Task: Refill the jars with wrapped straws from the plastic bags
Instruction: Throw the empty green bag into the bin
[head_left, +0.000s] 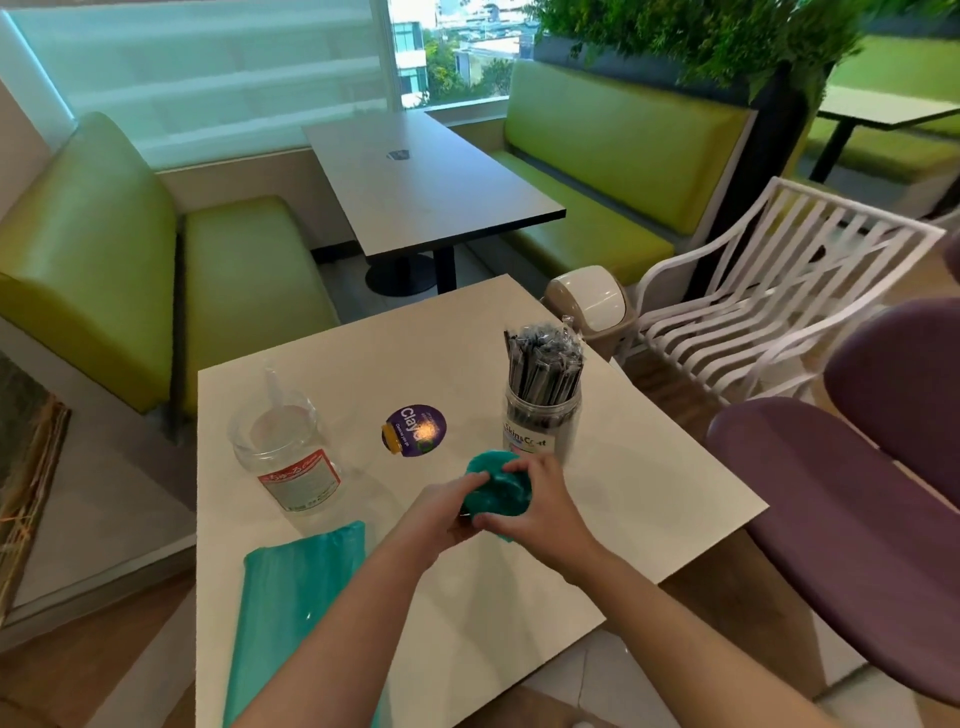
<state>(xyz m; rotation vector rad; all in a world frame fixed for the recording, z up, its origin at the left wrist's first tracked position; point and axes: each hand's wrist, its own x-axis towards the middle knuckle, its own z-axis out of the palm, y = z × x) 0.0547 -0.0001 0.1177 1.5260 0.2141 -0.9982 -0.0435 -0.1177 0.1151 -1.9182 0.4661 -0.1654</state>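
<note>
Both hands together at table centre, clamped on crumpled teal bag: left hand grips from left, right hand from right, fingers curled over top. Full jar of wrapped straws just beyond right hand, upright. Nearly empty jar upright, well left of hands, left hand nearer. Second teal bag flat at near-left table edge, long axis running toward person, below left forearm. Likely next: that bag into left jar.
</note>
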